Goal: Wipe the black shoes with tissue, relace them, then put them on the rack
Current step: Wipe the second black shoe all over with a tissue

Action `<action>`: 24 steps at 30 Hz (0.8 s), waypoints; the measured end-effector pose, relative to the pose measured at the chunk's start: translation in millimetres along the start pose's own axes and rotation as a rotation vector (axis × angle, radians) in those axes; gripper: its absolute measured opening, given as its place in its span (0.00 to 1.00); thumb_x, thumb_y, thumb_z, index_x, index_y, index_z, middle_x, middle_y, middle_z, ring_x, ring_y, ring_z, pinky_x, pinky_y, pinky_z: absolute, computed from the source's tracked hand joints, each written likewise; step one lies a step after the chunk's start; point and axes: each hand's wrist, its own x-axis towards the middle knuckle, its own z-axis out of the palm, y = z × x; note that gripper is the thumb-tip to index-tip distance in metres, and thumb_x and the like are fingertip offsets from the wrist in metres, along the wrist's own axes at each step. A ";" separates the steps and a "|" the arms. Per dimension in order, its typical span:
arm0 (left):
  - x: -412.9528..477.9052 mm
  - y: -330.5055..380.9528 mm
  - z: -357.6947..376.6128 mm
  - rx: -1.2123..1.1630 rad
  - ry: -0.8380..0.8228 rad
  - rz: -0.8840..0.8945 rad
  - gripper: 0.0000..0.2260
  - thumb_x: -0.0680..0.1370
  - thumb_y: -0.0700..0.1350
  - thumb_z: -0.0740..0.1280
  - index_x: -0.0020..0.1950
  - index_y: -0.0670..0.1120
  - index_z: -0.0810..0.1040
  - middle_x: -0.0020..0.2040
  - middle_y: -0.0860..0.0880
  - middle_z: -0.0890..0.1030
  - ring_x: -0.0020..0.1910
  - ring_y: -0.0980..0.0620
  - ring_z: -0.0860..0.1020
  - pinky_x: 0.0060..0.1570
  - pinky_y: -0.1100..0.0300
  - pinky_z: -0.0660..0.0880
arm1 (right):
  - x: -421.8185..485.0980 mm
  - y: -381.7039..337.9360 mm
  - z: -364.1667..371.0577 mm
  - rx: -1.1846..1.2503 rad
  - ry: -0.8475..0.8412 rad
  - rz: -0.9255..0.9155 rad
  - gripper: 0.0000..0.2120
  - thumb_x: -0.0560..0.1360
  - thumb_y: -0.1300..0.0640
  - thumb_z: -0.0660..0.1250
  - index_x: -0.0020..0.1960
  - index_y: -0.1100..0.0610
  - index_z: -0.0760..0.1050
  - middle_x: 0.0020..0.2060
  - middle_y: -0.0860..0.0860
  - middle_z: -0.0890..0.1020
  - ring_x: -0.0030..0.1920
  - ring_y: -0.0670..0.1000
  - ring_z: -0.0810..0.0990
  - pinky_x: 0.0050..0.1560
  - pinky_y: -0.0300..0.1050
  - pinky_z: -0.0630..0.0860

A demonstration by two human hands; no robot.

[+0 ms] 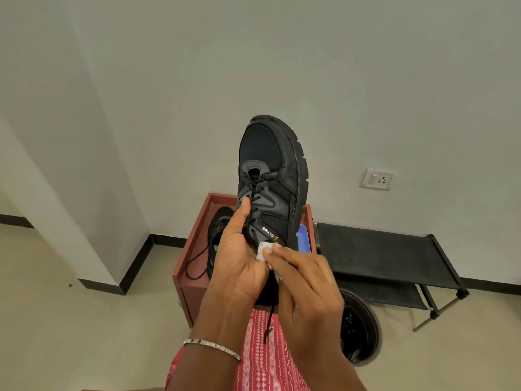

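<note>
Left hand (239,266) grips black shoe (276,170) held up, thumb on laces (258,187); right hand (307,292) pinches tissue (263,251) against its side near the heel. Second shoe (218,230) lies in red box (191,249) below; rack (380,249) beside, at wall.

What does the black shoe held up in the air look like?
The black lace-up sports shoe is held up, toe pointing away, ridged sole on the right. The toe looks like mesh, with smoother grey panels by the laces and white letters CLYMB on the side. One lace end dangles below. The left hand grips its heel end, thumb on the laces; the right hand presses a crumpled white tissue against its side.
</note>
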 end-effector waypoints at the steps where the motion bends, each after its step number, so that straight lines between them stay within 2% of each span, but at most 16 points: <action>1: -0.4 -1.6 1.8 -0.006 0.003 -0.015 0.19 0.79 0.52 0.67 0.55 0.36 0.84 0.56 0.36 0.83 0.47 0.39 0.85 0.45 0.44 0.83 | 7.5 2.6 1.5 -0.015 0.007 -0.003 0.12 0.82 0.60 0.63 0.57 0.61 0.84 0.54 0.52 0.85 0.54 0.52 0.81 0.57 0.43 0.77; 3: -2.5 -6.9 4.0 -0.013 -0.020 -0.039 0.20 0.78 0.50 0.68 0.60 0.35 0.81 0.60 0.36 0.81 0.52 0.41 0.84 0.51 0.48 0.82 | 31.9 8.8 5.4 -0.039 0.030 -0.001 0.16 0.84 0.57 0.59 0.55 0.61 0.84 0.53 0.53 0.85 0.54 0.52 0.80 0.56 0.44 0.78; 5: -7.0 -13.8 6.9 -0.013 -0.034 -0.006 0.21 0.79 0.48 0.68 0.67 0.36 0.77 0.64 0.38 0.79 0.60 0.44 0.81 0.58 0.51 0.79 | 54.4 17.8 9.0 -0.074 0.059 0.012 0.13 0.81 0.60 0.61 0.56 0.61 0.84 0.53 0.53 0.85 0.54 0.53 0.78 0.55 0.46 0.78; 8: -7.3 -15.0 5.8 -0.030 -0.060 0.017 0.21 0.79 0.48 0.67 0.67 0.37 0.76 0.65 0.39 0.79 0.61 0.45 0.81 0.60 0.52 0.77 | 63.1 22.5 10.2 -0.083 0.059 -0.003 0.14 0.81 0.59 0.61 0.57 0.61 0.84 0.53 0.54 0.84 0.54 0.53 0.78 0.56 0.48 0.78; 10: -5.2 -9.7 5.9 -0.013 -0.068 0.017 0.21 0.78 0.49 0.68 0.65 0.36 0.78 0.65 0.38 0.79 0.59 0.44 0.81 0.58 0.52 0.79 | 52.3 13.8 8.3 -0.048 0.032 -0.014 0.19 0.85 0.54 0.56 0.56 0.61 0.84 0.52 0.54 0.84 0.54 0.53 0.79 0.56 0.46 0.78; 12: -3.8 -6.0 6.5 0.013 -0.066 0.008 0.19 0.78 0.51 0.66 0.56 0.36 0.84 0.59 0.37 0.82 0.51 0.43 0.85 0.52 0.51 0.82 | 35.1 3.3 5.2 -0.013 0.011 0.003 0.24 0.85 0.51 0.51 0.56 0.62 0.84 0.52 0.53 0.84 0.54 0.52 0.79 0.55 0.44 0.78; 14: -3.3 -5.8 6.4 0.061 -0.040 0.017 0.20 0.80 0.52 0.64 0.46 0.37 0.87 0.52 0.37 0.85 0.45 0.43 0.86 0.50 0.49 0.81 | 23.4 -0.8 2.9 -0.003 0.007 0.011 0.23 0.85 0.52 0.52 0.57 0.62 0.84 0.52 0.53 0.85 0.53 0.51 0.80 0.56 0.41 0.77; 15: -3.3 -6.9 6.1 0.064 -0.027 0.022 0.21 0.80 0.52 0.64 0.44 0.37 0.87 0.51 0.37 0.85 0.45 0.43 0.86 0.50 0.49 0.81 | 24.1 1.1 2.9 -0.010 0.008 0.009 0.22 0.85 0.52 0.53 0.57 0.62 0.84 0.52 0.53 0.85 0.53 0.51 0.80 0.56 0.40 0.77; 17: -5.8 -10.9 6.6 0.035 -0.036 0.014 0.19 0.80 0.50 0.66 0.48 0.35 0.86 0.53 0.37 0.84 0.46 0.43 0.86 0.50 0.51 0.82 | 35.5 10.6 5.3 -0.051 0.016 -0.003 0.19 0.85 0.55 0.56 0.56 0.61 0.84 0.51 0.53 0.85 0.53 0.51 0.79 0.56 0.41 0.77; 21: -10.4 -18.4 9.3 0.022 -0.062 0.013 0.17 0.80 0.48 0.67 0.63 0.37 0.79 0.61 0.39 0.82 0.56 0.45 0.83 0.56 0.52 0.80 | 63.4 23.7 8.0 -0.117 0.051 0.024 0.14 0.80 0.59 0.61 0.57 0.60 0.84 0.51 0.54 0.84 0.53 0.53 0.78 0.57 0.43 0.77; 24: -10.6 -14.0 7.3 0.035 -0.079 0.047 0.16 0.80 0.49 0.67 0.59 0.37 0.82 0.58 0.38 0.83 0.52 0.44 0.84 0.51 0.52 0.83 | 57.2 15.1 5.1 -0.068 0.028 0.036 0.14 0.79 0.61 0.61 0.58 0.59 0.83 0.52 0.52 0.83 0.55 0.51 0.78 0.58 0.41 0.76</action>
